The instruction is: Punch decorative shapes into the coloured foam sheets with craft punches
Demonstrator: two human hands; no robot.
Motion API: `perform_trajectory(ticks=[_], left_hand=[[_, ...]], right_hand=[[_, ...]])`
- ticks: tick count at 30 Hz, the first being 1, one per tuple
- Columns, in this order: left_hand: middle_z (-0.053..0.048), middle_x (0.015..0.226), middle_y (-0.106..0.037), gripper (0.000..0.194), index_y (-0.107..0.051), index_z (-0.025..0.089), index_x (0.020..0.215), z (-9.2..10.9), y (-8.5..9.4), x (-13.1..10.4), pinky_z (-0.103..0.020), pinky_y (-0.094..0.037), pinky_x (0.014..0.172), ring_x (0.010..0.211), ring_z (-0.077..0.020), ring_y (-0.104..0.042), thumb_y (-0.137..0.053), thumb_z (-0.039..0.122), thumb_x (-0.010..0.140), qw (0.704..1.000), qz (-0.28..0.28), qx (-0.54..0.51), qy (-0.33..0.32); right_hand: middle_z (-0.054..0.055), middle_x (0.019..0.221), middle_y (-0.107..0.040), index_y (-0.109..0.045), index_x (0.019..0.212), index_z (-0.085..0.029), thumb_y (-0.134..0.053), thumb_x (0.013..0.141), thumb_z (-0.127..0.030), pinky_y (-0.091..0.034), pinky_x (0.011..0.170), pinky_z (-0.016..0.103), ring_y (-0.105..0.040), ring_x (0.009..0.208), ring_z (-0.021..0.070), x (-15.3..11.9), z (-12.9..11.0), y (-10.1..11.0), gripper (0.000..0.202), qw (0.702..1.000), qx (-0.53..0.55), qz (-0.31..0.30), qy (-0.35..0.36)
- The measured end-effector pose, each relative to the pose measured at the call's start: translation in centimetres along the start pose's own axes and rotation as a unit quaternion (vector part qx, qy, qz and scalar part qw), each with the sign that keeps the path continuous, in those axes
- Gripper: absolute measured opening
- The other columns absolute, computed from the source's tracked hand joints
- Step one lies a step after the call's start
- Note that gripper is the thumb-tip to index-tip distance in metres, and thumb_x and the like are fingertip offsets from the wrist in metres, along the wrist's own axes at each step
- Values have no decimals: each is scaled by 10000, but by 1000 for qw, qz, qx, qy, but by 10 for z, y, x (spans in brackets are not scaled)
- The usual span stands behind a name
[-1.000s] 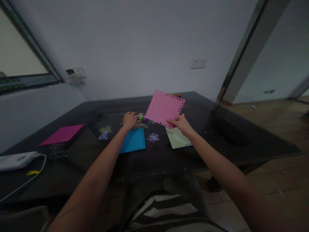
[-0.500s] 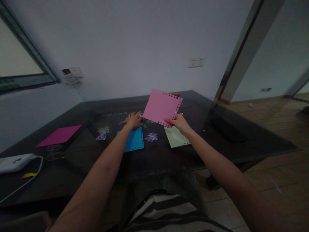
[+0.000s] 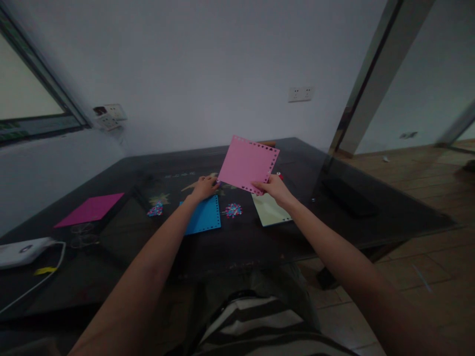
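My right hand (image 3: 273, 188) pinches a pink paper sheet (image 3: 248, 163) by its lower right corner, thumb on top. Rows of small punched holes run along several of its edges, and it is held tilted above the table. My left hand (image 3: 205, 187) is at the sheet's left corner, fingers curled down over small items; a bit of purple shows at the fingertips, too small to name. Below my left wrist lies a blue punched sheet (image 3: 206, 216). A pale yellow sheet (image 3: 271, 209) lies under my right hand. Between them sits a pile of coloured paper bits (image 3: 233, 210).
A second pile of paper bits (image 3: 156, 209) and a magenta sheet (image 3: 89, 209) lie to the left, near glasses (image 3: 84, 236) and a white device (image 3: 24, 252) with a cable. A black flat object (image 3: 349, 198) lies right. Behind the dark table (image 3: 237, 252) stands a wall.
My left hand's fingers have curled in, and the green item seen beside them is now hidden. The pink sheet stays almost still in my right hand.
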State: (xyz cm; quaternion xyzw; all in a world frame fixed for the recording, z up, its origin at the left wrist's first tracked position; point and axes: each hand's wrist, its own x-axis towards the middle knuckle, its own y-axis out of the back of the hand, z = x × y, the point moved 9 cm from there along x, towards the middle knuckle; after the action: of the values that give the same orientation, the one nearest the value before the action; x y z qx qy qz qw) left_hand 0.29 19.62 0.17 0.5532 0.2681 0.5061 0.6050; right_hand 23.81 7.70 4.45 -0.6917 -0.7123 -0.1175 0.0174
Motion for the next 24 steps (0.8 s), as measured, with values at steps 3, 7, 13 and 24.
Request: perform_trajectory(ticks=[3,7,13,24], left_hand=[[-112,1183,-599,386,-595,220,1157,-4,3,-8,-408,-258,1026,1177,-282,-454,-443,421,865,999,-3,30,-44],[-112,1158,-597,427,-586,217,1176,-13,6,-15,-399,-295,1002,1158,-281,-457,-481,456,839,997,-7,42,-57],[-121,1142,-600,352,-659,196,1049,-7,10,-10,-415,-304,1021,1187,-297,-434,-610,401,767,996,26,37,-78],[-119,1164,-633,271,-672,183,1008,25,35,-24,-468,-306,1028,1185,-287,-472,-657,248,746,982,112,-67,-140]], right_hand=[[61,675,-637,-638,765,-131,-706,686,-296,-439,525,278,-534,538,127,-1,-1,0,195,1000,-1,2,0],[66,701,-650,-638,775,-140,-704,692,-313,-445,522,271,-533,549,127,-2,-3,0,203,1000,-6,5,2],[78,722,-658,-638,782,-135,-706,693,-308,-446,517,270,-542,559,132,-2,-1,-2,206,1000,-5,2,4],[65,689,-674,-650,763,-143,-717,653,-309,-465,497,267,-571,541,143,0,4,-3,210,999,33,11,8]])
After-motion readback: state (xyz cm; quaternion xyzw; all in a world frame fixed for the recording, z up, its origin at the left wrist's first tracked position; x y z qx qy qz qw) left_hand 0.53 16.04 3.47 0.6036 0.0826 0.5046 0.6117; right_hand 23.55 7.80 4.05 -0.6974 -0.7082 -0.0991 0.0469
